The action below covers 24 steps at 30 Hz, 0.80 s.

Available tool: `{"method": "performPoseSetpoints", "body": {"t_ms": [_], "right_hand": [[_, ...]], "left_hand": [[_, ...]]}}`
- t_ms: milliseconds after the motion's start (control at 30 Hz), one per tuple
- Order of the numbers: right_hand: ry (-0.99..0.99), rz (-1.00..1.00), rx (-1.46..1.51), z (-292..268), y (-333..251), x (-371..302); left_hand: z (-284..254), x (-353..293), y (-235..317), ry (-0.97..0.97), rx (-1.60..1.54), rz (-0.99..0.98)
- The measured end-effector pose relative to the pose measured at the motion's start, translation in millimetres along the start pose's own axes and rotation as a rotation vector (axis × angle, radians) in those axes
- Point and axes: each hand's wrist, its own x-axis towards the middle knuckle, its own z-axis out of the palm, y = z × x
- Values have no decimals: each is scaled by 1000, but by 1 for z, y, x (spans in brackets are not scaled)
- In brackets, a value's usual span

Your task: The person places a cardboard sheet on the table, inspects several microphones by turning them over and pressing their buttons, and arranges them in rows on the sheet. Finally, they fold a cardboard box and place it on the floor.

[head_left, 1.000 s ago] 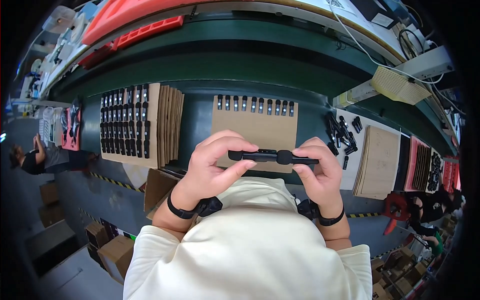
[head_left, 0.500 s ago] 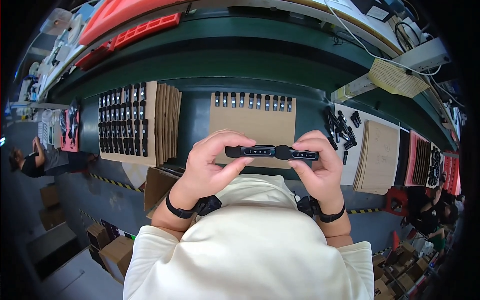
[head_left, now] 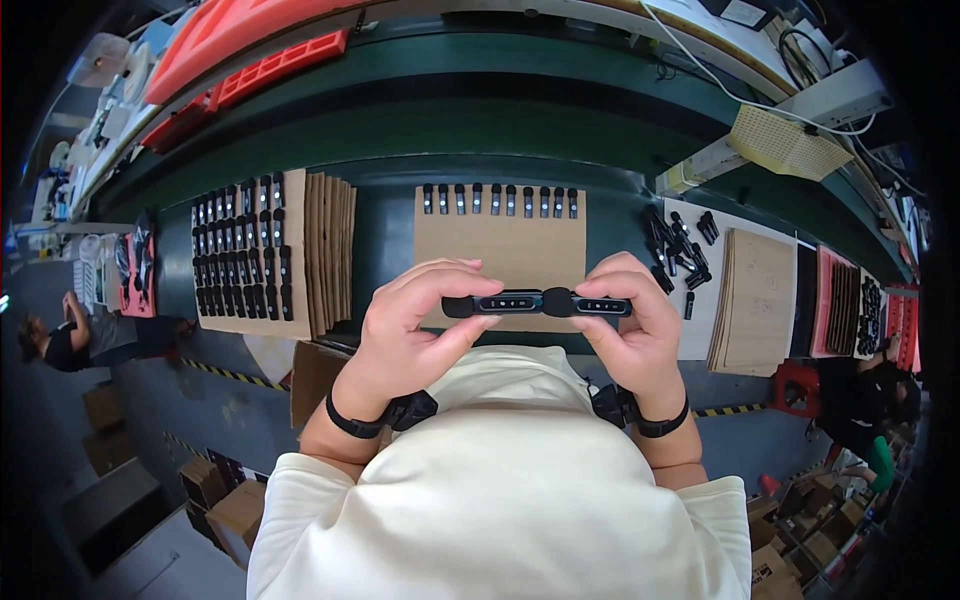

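In front of my chest, two black mini microphones with round foam caps lie end to end in one line. My left hand (head_left: 425, 315) pinches the left microphone (head_left: 515, 303) by its foam end, between thumb and fingers. The right microphone (head_left: 604, 307) is gripped at its body end by my right hand (head_left: 635, 315), its foam cap against the end of the other one. Both show a dark face with small light marks. Just beyond my hands, a cardboard sheet (head_left: 500, 245) carries a row of several upright microphones (head_left: 495, 200) along its far edge.
At left, a cardboard sheet with several rows of microphones (head_left: 240, 245) lies beside stacked cardboard (head_left: 330, 250). At right, loose microphones (head_left: 680, 250) are heaped on a white sheet near more cardboard (head_left: 750, 300). A metal post (head_left: 700, 165) stands behind them. People work at both sides.
My hands hold the same two microphones in nearly the same pose. The whole view has shifted slightly. A person at the far right has changed posture.
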Motion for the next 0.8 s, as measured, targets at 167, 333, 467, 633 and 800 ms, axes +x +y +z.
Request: {"method": "performPoseSetpoints", "body": {"t_ms": [167, 333, 467, 633, 800], "right_hand": [[-4, -5, -20, 0, 0, 1], [7, -4, -3, 2, 0, 2], [-18, 41, 31, 0, 0, 3], [-77, 170, 156, 6, 1, 6], [-22, 192, 390, 19, 10, 12]], "left_hand": [[-1, 1, 0, -6, 3, -22], [-1, 4, -3, 6, -16, 21], [0, 4, -8, 41, -31, 44], [8, 8, -6, 94, -84, -47], [9, 11, -9, -26, -38, -91]]}}
